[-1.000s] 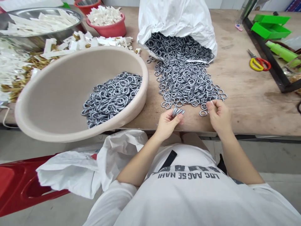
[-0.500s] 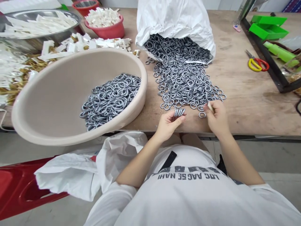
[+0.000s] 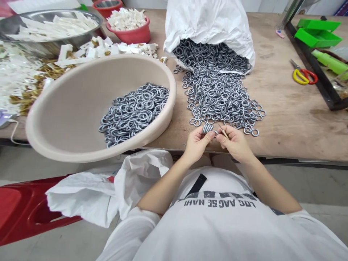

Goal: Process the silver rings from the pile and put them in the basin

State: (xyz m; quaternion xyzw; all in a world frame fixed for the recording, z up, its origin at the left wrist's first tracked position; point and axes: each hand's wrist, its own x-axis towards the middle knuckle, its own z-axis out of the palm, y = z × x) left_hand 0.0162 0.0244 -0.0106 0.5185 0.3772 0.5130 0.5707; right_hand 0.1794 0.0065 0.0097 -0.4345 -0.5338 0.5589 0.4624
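Several grey rings stand side by side in my left hand, which is closed around them. My right hand meets it at the fingertips. Between its thumb and fingers it pinches a thin, pale, pointed tool, whose exact kind I cannot make out. One more ring sits between the two hands, partly hidden by the fingers. Just beyond my hands a heap of loose grey rings spills across the table from a white sack.
A large beige basin with grey rings stands on the left. Behind it are a metal bowl of white pieces and a red bowl. Scissors and green trays are at the right, by a dark metal frame.
My right hand has moved left from the edge of the ring heap to my left hand, bringing the pale tool. The whole view has shifted slightly.
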